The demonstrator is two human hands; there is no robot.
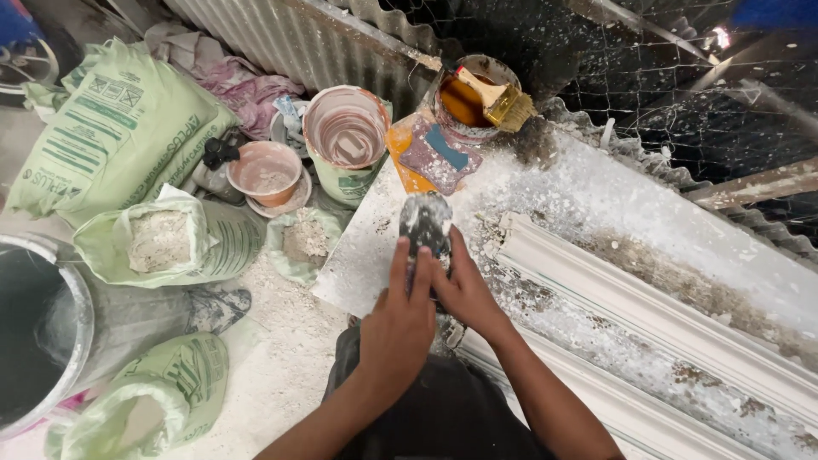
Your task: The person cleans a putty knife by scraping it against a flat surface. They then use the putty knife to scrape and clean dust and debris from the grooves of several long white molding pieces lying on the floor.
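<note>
My left hand (pixel 399 319) and my right hand (pixel 464 290) together grip a dark, plaster-crusted lump or block (pixel 426 223) pressed against the near end of a white powder-covered board (pixel 588 200). Both hands wrap its lower part; its rounded top sticks out above my fingers. A white moulded cornice strip (pixel 648 298) lies along the board just right of my right hand.
A tin of amber liquid with a brush (pixel 477 98) and an orange lid stand at the board's far end. On the dusty floor to the left are plastic cups (pixel 345 132), a small bowl (pixel 266 173), open green sacks of white powder (pixel 162 243) and a metal bucket (pixel 43 324). Corrugated sheet and wire mesh stand behind.
</note>
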